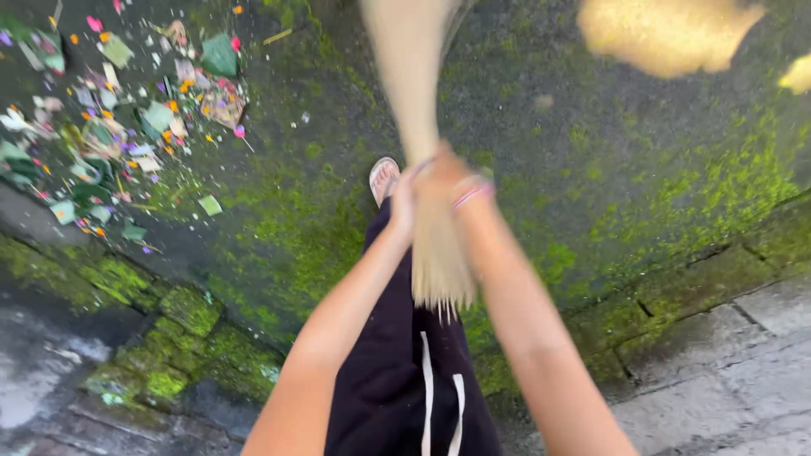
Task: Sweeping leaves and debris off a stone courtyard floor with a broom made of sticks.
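Dark trousers nearest. Left hand and right hand wrapped tight around blurred straw broom, held centre frame. Sandalled foot just beyond. Mossy pavement. Farthest left, litter pile.

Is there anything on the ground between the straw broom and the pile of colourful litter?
Nothing visible: between the pale straw broom in both hands and the colourful litter pile lies only mossy dark pavement.

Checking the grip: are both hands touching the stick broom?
Touching. The head view shows the left hand and right hand wrapped around the stick broom.
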